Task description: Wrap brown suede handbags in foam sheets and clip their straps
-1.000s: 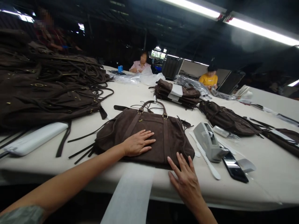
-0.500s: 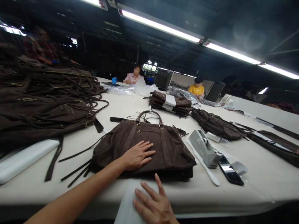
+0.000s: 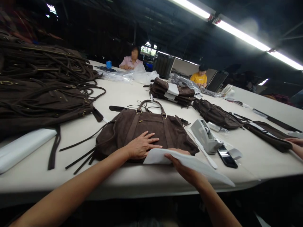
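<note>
A dark brown handbag [image 3: 152,127] lies on the table in front of me, its two handles pointing away. My left hand [image 3: 140,145] rests flat on the bag's front with the fingers spread. At the bag's near edge, my right hand [image 3: 183,165] grips a thin white sheet [image 3: 159,156] between thumb and fingers. One end of the sheet lies against the bag beside my left fingertips, while the rest slants off to the right over my wrist. Some right fingers are hidden behind the sheet.
A heap of brown bags [image 3: 47,97] fills the left, near a white roll [image 3: 28,148]. To the right are a grey tape dispenser [image 3: 205,137] and a phone [image 3: 227,156]. Stacked bags [image 3: 170,91] lie beyond. Another person's hand [image 3: 295,143] shows at right; two people sit across.
My right hand has lifted the white sheet from the table edge, now pinching it and bringing one end against the bag. My left hand stays flat on the bag. The view has shifted slightly.
</note>
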`<state>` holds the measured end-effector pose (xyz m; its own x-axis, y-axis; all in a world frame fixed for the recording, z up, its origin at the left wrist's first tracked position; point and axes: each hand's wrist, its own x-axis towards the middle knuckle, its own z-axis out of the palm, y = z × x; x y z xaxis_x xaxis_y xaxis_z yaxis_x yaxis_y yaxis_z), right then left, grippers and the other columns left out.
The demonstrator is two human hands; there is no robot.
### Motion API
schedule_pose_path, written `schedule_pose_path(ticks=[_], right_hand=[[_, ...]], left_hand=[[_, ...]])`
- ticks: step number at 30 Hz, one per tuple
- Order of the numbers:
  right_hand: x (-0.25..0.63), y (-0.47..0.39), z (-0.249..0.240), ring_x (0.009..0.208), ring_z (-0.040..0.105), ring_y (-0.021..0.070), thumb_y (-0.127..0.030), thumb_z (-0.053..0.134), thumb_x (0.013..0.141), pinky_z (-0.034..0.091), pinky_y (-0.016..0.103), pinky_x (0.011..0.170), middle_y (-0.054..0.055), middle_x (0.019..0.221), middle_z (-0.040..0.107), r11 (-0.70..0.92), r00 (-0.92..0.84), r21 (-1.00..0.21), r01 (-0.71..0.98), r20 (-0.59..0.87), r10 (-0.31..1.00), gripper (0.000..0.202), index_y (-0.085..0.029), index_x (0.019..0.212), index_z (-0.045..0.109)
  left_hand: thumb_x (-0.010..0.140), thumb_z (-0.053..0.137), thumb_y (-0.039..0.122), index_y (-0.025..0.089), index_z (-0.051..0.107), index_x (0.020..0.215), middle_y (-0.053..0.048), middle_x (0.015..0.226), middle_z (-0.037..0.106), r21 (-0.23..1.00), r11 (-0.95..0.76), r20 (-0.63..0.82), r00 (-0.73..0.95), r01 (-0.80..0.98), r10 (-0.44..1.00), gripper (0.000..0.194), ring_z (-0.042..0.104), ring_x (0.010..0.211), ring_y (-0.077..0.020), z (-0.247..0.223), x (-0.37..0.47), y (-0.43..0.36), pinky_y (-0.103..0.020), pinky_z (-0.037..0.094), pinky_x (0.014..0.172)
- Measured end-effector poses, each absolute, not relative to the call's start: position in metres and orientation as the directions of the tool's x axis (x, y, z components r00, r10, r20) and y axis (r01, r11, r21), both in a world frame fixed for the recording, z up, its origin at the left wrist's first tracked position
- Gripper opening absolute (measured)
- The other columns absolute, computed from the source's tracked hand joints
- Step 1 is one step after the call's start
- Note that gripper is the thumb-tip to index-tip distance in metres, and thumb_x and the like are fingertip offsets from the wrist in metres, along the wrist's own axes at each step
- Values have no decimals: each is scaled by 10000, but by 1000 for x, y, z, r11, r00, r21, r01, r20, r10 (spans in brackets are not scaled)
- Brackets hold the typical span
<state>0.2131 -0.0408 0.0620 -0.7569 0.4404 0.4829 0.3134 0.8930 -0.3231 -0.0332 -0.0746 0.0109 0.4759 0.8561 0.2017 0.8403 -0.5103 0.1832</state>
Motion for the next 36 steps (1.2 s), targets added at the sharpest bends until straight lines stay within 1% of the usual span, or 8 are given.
schedule_pose_path(ticks=[7, 12, 15, 20, 25, 28, 31, 36], right_hand=[[156, -51, 73, 912, 663, 164, -192, 511, 861, 466, 226, 856, 23, 984, 723, 707, -844, -700, 104, 315, 435, 236, -208, 961, 724], [123, -53, 53, 803, 643, 209, -429, 599, 827, 502, 282, 736, 68, 816, 704, 204, -527, -979, -5, 176, 832, 332, -118, 865, 708], [113, -50, 42, 739, 645, 218, -523, 700, 733, 510, 303, 667, 81, 769, 700, -106, -359, -966, -236, -15, 933, 464, -92, 904, 686], [108, -40, 22, 741, 666, 236, -475, 773, 652, 519, 315, 657, 92, 780, 711, -218, -320, -893, -394, -89, 943, 464, -94, 903, 692], [108, -11, 14, 666, 659, 238, -471, 728, 639, 508, 320, 618, 84, 668, 684, -306, -412, -939, -159, -218, 885, 389, -107, 770, 681], [105, 15, 25, 638, 624, 198, -425, 689, 693, 454, 266, 578, 51, 586, 636, -21, -490, -966, 257, -149, 859, 297, -138, 630, 647], [101, 40, 32, 552, 530, 135, -350, 733, 665, 341, 215, 516, -11, 461, 513, 303, -498, -738, 603, -52, 865, 328, -162, 463, 555], [97, 58, 13, 466, 409, 84, -368, 645, 771, 244, 211, 470, -48, 442, 429, 250, -402, -746, 617, -26, 915, 373, -153, 484, 544]], left_hand=[[886, 556, 270, 314, 624, 1218, -3, 1384, 550, 440, -437, 179, 400, 785, 899, 342, 347, 1381, -237, 1, -40, -58, -454, 133, 1169], [867, 527, 298, 165, 664, 1130, -64, 1235, 649, 640, -337, 277, 202, 690, 939, 325, 561, 1151, -249, 5, -36, -68, -328, 397, 1014], [896, 457, 387, 153, 678, 1068, -44, 1046, 706, 738, -319, 318, 111, 595, 942, 365, 624, 962, -229, 19, -36, -77, -300, 473, 885], [941, 236, 499, 159, 705, 915, -55, 876, 718, 945, -190, 191, 23, 267, 981, 580, 637, 889, -239, 36, -37, -84, -352, 473, 891], [777, 568, 460, 188, 672, 773, -20, 767, 691, 880, -158, 221, -91, 447, 971, 291, 606, 731, -215, 24, -31, -84, -307, 454, 742], [767, 546, 478, 173, 557, 603, 15, 574, 549, 918, -50, 183, -309, 393, 933, 347, 501, 569, -154, 10, -31, -81, -248, 345, 539], [796, 491, 521, 178, 506, 607, 26, 557, 487, 921, -22, 183, -385, 388, 905, 391, 459, 553, -140, 2, -32, -79, -242, 297, 517], [884, 442, 392, 203, 482, 643, -4, 620, 508, 661, 109, 329, -417, 743, 847, 310, 512, 622, -174, 4, -29, -78, -275, 368, 600]])
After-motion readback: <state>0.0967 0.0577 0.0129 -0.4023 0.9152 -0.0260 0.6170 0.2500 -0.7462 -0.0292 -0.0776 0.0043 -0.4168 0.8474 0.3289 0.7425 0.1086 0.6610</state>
